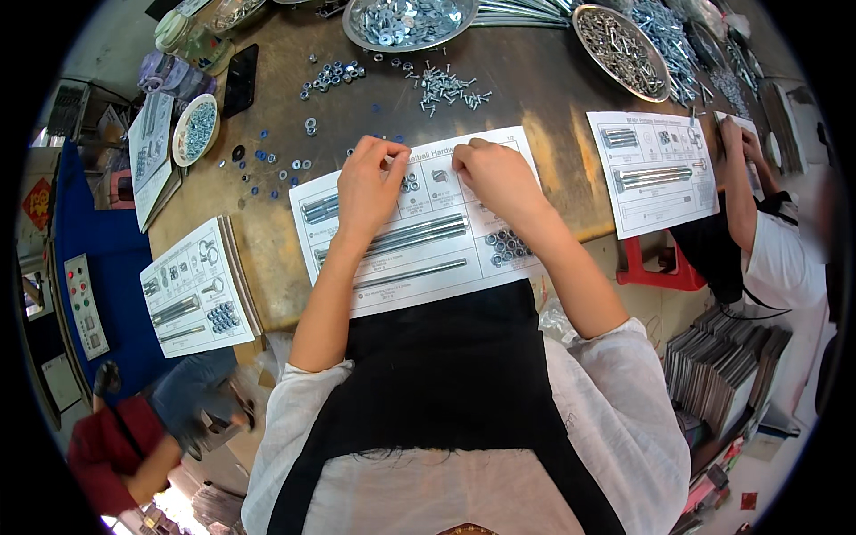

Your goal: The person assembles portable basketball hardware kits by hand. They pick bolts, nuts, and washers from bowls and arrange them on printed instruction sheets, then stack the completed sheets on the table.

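Note:
Both my hands are over a white printed sheet (419,290) at the table's near edge. Rows of long bolts (406,239) and round nuts (508,247) show on it; whether printed or real I cannot tell. My left hand (370,183) is over the sheet's upper left, thumb and forefinger pinched together. Anything between them is too small to make out. At the upper right part, my right hand (501,178) has its fingers curled down beside a small printed part (439,176). What its fingertips hold, if anything, is hidden.
Loose nuts (334,78) and small screws (446,89) lie beyond the sheet. Farther back stand a metal bowl of washers (406,45) and a bowl of screws (621,53). A phone (241,80) and a white dish (196,129) are at left. Co-workers are at both sides.

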Motion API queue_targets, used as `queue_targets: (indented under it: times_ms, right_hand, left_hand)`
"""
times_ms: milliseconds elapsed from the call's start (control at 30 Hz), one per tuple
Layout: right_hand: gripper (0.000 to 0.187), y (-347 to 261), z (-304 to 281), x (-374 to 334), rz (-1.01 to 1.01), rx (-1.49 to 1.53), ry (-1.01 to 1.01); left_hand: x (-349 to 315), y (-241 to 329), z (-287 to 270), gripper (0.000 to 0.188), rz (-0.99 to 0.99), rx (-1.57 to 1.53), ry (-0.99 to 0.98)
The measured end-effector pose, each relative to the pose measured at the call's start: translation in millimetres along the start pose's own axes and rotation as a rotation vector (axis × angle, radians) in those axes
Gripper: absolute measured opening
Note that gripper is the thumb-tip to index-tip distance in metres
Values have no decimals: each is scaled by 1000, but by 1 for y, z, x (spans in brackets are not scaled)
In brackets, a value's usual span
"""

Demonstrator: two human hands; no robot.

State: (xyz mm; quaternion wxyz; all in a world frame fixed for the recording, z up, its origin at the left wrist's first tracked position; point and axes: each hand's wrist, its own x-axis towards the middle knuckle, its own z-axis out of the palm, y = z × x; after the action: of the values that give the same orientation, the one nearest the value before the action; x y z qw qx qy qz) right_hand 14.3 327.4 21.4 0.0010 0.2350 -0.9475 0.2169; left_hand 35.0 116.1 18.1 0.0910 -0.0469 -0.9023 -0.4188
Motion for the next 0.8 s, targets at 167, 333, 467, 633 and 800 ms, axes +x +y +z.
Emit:
queue_targets:
  times_ms: [167, 333, 467, 633, 800]
  right_hand:
    - [10, -14, 11, 0, -195, -151, 37]
    - [11, -20, 11, 2, -132, -200, 45]
    - [19, -31, 14, 5, -207, -415, 82]
    - [19, -42, 15, 9, -182, -466, 51]
    - [21, -36, 4, 10, -142, -447, -4]
  left_hand:
    - [-12, 1, -3, 10, 32, -48, -3]
    - [-23, -5, -13, 10, -5, -68, -13]
    - [-26, -2, -15, 10, -12, -77, -21]
    - [-29, 2, -14, 10, 3, -115, -32]
    - [-34, -4, -15, 11, 39, -112, -9]
